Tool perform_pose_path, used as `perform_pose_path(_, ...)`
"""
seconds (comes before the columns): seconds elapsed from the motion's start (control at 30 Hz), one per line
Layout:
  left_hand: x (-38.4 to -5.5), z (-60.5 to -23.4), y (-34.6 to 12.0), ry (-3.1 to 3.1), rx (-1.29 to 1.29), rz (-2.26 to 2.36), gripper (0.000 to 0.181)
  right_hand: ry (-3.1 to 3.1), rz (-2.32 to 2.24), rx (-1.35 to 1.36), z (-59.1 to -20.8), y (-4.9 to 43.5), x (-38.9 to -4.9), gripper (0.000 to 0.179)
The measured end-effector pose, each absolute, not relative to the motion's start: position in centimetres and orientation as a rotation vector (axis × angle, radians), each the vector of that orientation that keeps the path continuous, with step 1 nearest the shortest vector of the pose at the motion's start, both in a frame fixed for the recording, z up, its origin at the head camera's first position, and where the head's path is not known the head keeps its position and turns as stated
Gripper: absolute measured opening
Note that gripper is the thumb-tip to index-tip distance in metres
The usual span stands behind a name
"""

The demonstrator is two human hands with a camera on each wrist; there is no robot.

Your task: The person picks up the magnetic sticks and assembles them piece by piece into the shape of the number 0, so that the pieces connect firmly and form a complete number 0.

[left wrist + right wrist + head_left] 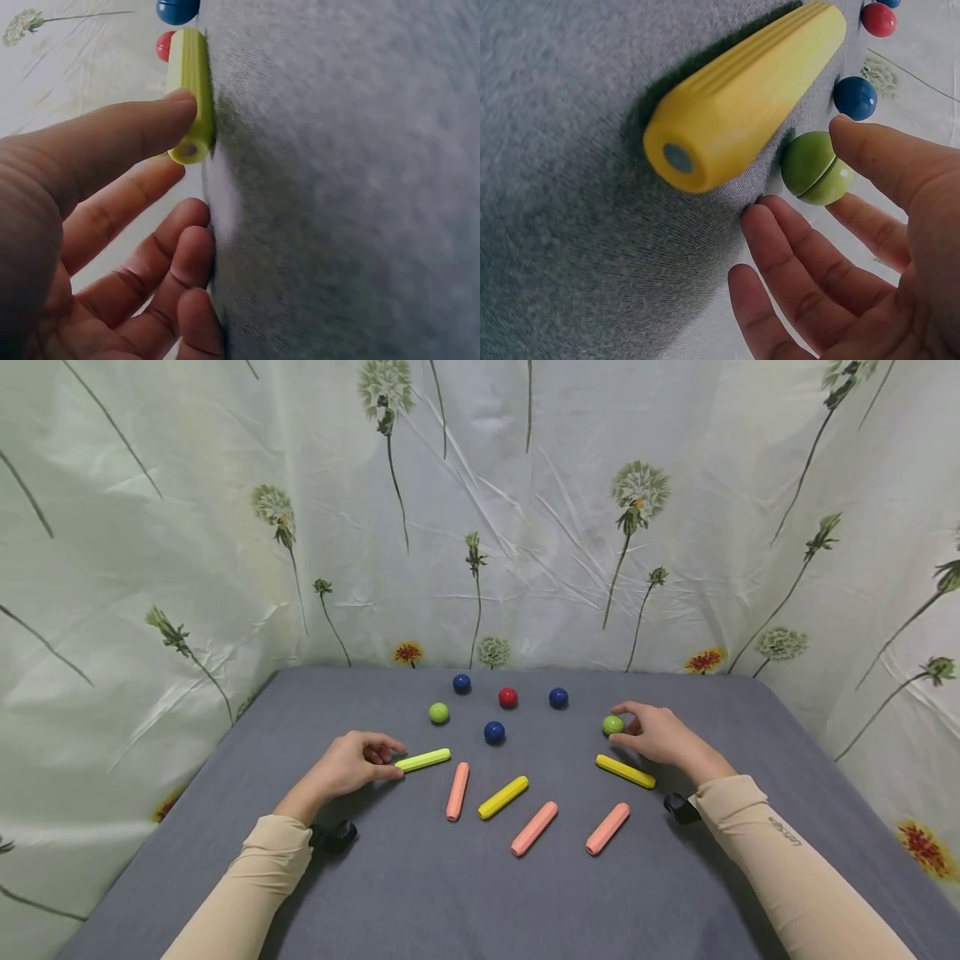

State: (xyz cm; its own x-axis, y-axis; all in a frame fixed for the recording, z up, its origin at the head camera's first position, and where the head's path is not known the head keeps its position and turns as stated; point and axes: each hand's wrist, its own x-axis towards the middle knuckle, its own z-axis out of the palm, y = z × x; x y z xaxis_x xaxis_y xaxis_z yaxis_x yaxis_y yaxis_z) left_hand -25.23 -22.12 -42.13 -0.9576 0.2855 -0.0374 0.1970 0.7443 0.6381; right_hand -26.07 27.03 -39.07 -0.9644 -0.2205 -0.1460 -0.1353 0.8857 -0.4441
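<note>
Left hand [347, 769] pinches the lime stick [425, 760] at its 9-o'clock end; right hand [662, 737] pinches the green ball [612, 725]. Off-centre pressure could eject the ball toward 9 o'clock.

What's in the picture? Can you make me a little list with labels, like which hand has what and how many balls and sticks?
Left hand: pinches one end of the lime stick
Right hand: holds a green ball
Other balls: three blue balls, one red ball, a second green ball
Other sticks: three pink sticks, two yellow sticks
Table: gray
Behind: pale flowery cloth
</note>
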Motion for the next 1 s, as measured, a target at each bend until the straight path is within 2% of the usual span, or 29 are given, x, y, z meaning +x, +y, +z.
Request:
perform_pose_path(0.33,-25.1,-42.1,-21.3,2.808,0.316,0.974,0.034,2.867,-0.66,-0.273,-39.1,26.9,-26.5,0.058)
perform_pose_path(1.0,-25.4,-42.4,-20.7,2.833,0.365,0.97,0.022,2.896,-0.657,-0.274,-39.8,27.1,-27.1,0.047)
